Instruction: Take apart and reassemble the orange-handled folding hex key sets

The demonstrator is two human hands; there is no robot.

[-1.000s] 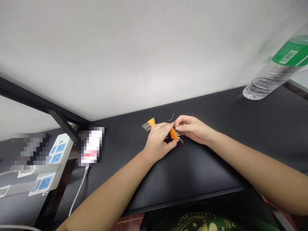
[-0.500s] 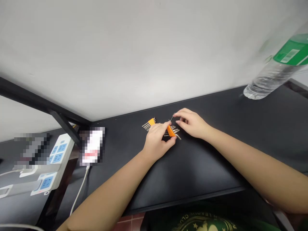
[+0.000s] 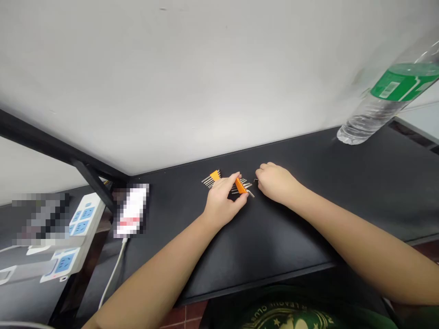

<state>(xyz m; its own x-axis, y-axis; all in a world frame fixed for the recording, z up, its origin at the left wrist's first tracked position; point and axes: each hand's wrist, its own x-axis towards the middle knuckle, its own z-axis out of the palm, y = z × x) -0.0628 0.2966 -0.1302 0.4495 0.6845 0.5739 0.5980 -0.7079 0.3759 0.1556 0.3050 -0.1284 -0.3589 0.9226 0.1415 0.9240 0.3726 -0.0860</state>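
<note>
My left hand pinches an orange holder with several metal hex keys on the black desk. Just to its right, my right hand is curled with its fingertips pinched on a thin hex key near the holder's key ends. A second orange holder with hex keys lies on the desk behind my left hand, untouched.
A clear water bottle with a green label stands at the back right. A phone on a white cable lies at the left. White power strips sit on the lower surface further left. A white wall rises behind the desk.
My right hand reached back to the loose thin hex key behind the holder, then drew in with it pinched. My left hand kept its grip on the orange holder.
</note>
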